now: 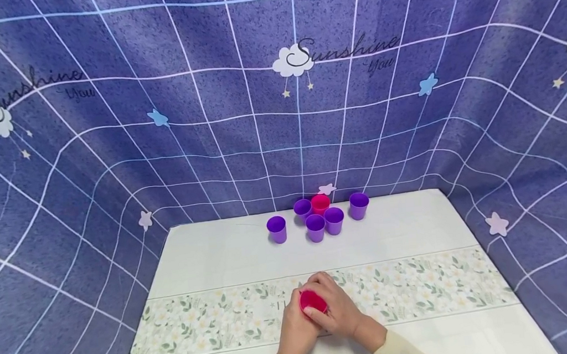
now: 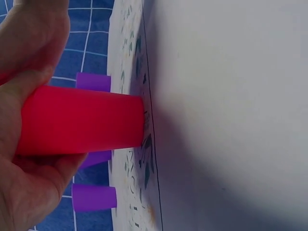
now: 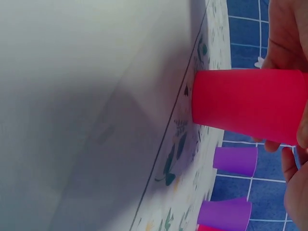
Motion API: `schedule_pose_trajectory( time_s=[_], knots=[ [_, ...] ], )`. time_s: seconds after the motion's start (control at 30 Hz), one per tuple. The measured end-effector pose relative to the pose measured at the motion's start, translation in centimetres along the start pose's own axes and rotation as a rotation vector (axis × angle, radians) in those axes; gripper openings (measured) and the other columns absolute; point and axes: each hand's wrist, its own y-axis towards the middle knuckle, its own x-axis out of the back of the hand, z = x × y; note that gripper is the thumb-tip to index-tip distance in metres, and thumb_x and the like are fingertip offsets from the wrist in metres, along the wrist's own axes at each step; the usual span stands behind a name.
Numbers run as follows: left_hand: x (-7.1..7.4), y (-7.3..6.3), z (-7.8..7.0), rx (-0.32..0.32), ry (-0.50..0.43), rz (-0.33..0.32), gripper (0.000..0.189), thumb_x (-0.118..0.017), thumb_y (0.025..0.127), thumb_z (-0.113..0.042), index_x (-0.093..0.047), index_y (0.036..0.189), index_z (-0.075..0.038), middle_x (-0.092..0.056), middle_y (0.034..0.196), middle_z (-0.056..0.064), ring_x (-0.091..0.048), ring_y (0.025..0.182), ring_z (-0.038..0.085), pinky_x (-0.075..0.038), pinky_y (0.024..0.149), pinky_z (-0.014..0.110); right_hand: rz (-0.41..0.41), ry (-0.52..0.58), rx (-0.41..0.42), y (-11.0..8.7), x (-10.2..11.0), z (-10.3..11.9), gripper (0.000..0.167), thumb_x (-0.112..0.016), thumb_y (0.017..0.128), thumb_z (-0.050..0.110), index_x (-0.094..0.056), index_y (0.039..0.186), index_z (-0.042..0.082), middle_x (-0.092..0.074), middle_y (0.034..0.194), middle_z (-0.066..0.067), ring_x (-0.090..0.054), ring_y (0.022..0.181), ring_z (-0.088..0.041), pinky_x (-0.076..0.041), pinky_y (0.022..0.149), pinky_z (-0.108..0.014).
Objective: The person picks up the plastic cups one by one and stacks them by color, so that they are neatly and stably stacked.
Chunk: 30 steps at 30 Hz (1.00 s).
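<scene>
A pinkish-red plastic cup (image 1: 312, 300) stands upright on the flowered strip of the cloth, mouth up. On its left side my left hand (image 1: 296, 327) grips it, the fingers wrapped about the wall. My right hand (image 1: 340, 308) holds the cup from the right, with its thumb over the near rim and the fingers around the far side. In the left wrist view the smooth wall of the red cup (image 2: 86, 120) shows, its base at the cloth. The right wrist view shows the red cup (image 3: 248, 103) between both hands; some fingers are hidden behind it.
Toward the back edge stand several purple cups, one at the left (image 1: 277, 230) and one at the right (image 1: 358, 206). Among the middle ones is another red cup (image 1: 320, 203). A white cloth (image 1: 209, 255) covers the table; blue gridded curtains (image 1: 220, 137) surround it.
</scene>
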Motion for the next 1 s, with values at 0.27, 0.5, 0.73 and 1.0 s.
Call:
schedule_pose_trajectory(
  time_s=[0.27,0.5,0.73,1.0],
  knots=[
    [-0.3,0.2,0.1,0.007,-0.011,0.014,0.047,-0.081,0.088,-0.026,-0.056,0.128,-0.018,-0.076,0.121,0.003,-0.075,0.112,0.022,-0.064,0.095,0.038,-0.007,-0.002,-0.020,-0.2,0.0,-0.1,0.033,-0.067,0.094,0.029,-0.068,0.127,0.023,-0.060,0.118,0.002,-0.055,0.109,-0.011,-0.055,0.084,-0.026],
    [0.0,0.0,0.6,-0.030,0.042,0.043,0.060,-0.084,0.086,-0.027,-0.050,0.135,-0.017,-0.075,0.126,0.007,-0.076,0.115,0.026,-0.064,0.096,0.041,-0.017,0.049,-0.031,-0.5,-0.6,-0.2,0.036,-0.066,0.093,0.027,-0.067,0.129,0.021,-0.057,0.121,-0.001,-0.057,0.108,-0.012,-0.057,0.084,-0.025],
    [0.2,-0.2,1.7,-0.055,0.057,-0.013,0.072,-0.094,0.073,-0.027,-0.052,0.132,-0.020,-0.077,0.116,-0.001,-0.077,0.108,0.017,-0.064,0.094,0.038,-0.055,0.074,-0.046,-0.4,-0.4,-0.6,0.050,-0.062,0.091,0.025,-0.056,0.138,0.010,-0.052,0.129,-0.006,-0.058,0.101,-0.014,-0.057,0.082,-0.030],
    [1.5,-0.1,2.6,-0.029,0.040,-0.073,0.077,-0.099,0.070,-0.031,-0.052,0.130,-0.022,-0.077,0.114,-0.001,-0.077,0.108,0.020,-0.063,0.093,0.045,-0.132,0.012,-0.052,0.1,0.8,-1.5,0.044,-0.065,0.094,0.016,-0.057,0.136,0.005,-0.054,0.126,-0.007,-0.057,0.092,-0.016,-0.054,0.080,-0.031]
  ],
)
